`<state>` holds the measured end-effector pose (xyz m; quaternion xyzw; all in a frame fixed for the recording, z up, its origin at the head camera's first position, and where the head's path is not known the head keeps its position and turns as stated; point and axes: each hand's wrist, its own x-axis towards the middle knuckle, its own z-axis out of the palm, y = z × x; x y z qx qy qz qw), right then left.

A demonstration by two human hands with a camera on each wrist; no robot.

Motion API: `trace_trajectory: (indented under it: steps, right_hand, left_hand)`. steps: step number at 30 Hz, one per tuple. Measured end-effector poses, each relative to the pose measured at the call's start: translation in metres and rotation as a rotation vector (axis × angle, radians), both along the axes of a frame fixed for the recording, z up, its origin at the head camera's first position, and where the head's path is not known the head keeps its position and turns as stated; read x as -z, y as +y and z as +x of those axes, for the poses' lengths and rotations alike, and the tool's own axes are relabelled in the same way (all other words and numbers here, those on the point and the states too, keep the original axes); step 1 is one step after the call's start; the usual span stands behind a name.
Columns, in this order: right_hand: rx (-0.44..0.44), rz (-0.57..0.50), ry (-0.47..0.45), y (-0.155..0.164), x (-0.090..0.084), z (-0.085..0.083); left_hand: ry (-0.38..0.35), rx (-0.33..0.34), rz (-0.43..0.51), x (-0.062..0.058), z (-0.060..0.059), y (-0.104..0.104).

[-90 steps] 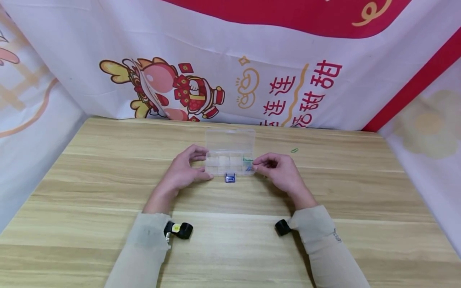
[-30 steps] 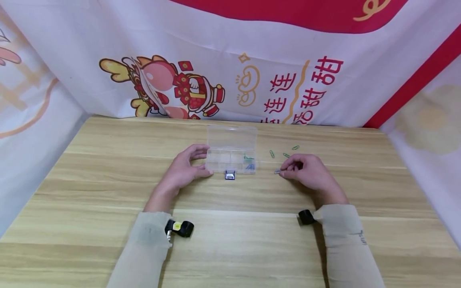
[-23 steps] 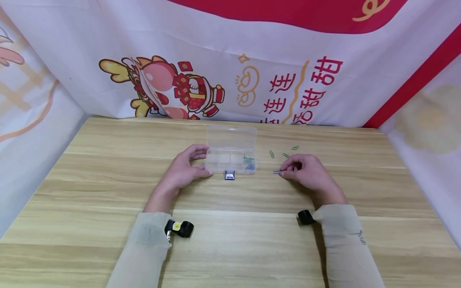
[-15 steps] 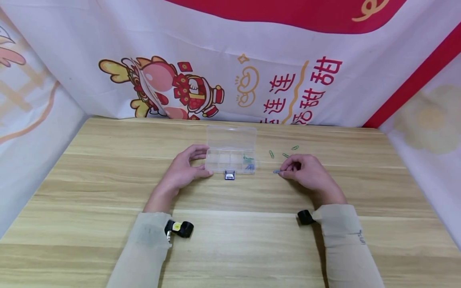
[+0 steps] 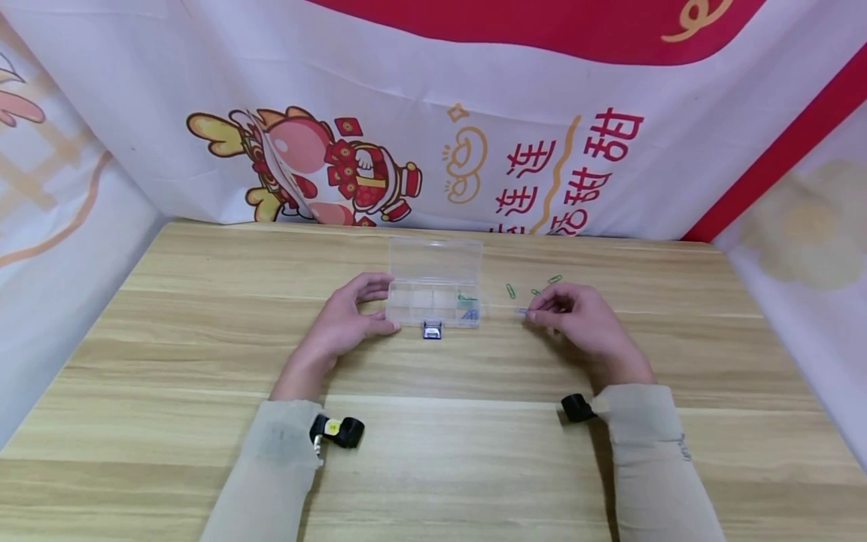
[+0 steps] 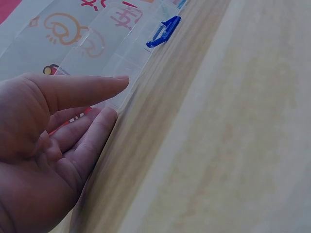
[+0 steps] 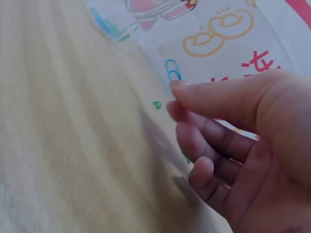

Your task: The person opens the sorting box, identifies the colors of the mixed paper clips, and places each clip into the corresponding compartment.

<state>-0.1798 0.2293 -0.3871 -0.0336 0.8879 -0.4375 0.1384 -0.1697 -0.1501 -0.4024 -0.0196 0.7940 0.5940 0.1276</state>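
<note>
A clear plastic compartment box (image 5: 410, 310) stands on the wooden table with its lid (image 5: 436, 260) raised at the back. My left hand (image 5: 348, 315) holds the box's left end, the thumb at the front corner and the fingers towards the back. Green paper clips (image 5: 467, 296) lie in the back right compartment, blue paper clips (image 5: 469, 315) in the front right one. To the right of the box, just above the table, my right hand (image 5: 576, 315) pinches a blue paper clip (image 7: 172, 69) between thumb and index finger. Its other fingers are loosely curled.
Beyond the right hand lie loose green paper clips, one nearer the box (image 5: 511, 290), one at the fingers (image 5: 536, 292) and one farther back (image 5: 555, 279). A blue latch (image 5: 432, 330) hangs at the box's front. A printed cloth (image 5: 433, 150) rises behind the table.
The right hand was at the box's right end, then moved right and took hold of a blue paper clip. It has since risen slightly with the clip. The left hand stays at the box.
</note>
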Motion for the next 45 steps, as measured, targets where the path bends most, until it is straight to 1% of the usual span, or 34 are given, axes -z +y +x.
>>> trace_trajectory:
  steps: [4, 9, 14, 19, 23, 26, 31, 39, 45]
  right_hand:
    - [0.035, -0.087, 0.01, 0.001, -0.005, 0.0]
    - [0.044, -0.116, 0.022, -0.003, -0.006, 0.0]
    - [0.037, -0.131, 0.041, -0.016, 0.001, -0.003]
    - [0.03, -0.201, 0.03, -0.035, 0.01, -0.004]
    - [0.063, -0.268, 0.002, -0.049, 0.015, -0.002]
    - [0.082, -0.297, -0.018, -0.057, 0.017, 0.0]
    - [0.079, -0.284, -0.034, -0.064, 0.019, 0.001]
    - [0.089, -0.276, -0.04, -0.065, 0.02, 0.0]
    - [0.095, -0.253, -0.045, -0.066, 0.018, 0.002]
  left_hand:
    - [0.001, -0.003, -0.009, 0.0, 0.0, 0.0]
    - [-0.004, -0.005, -0.005, 0.0, 0.001, 0.001]
    - [-0.005, -0.002, 0.005, 0.0, 0.001, 0.001]
    - [-0.006, -0.011, -0.011, 0.0, 0.0, 0.002]
    - [-0.011, -0.011, -0.021, -0.001, 0.0, 0.002]
    - [-0.013, -0.01, -0.018, -0.001, -0.001, 0.001]
    - [-0.01, -0.005, -0.009, 0.0, 0.0, 0.001]
    - [0.003, -0.007, -0.004, 0.001, 0.0, 0.001]
    - [-0.002, -0.008, 0.003, 0.0, 0.0, 0.002]
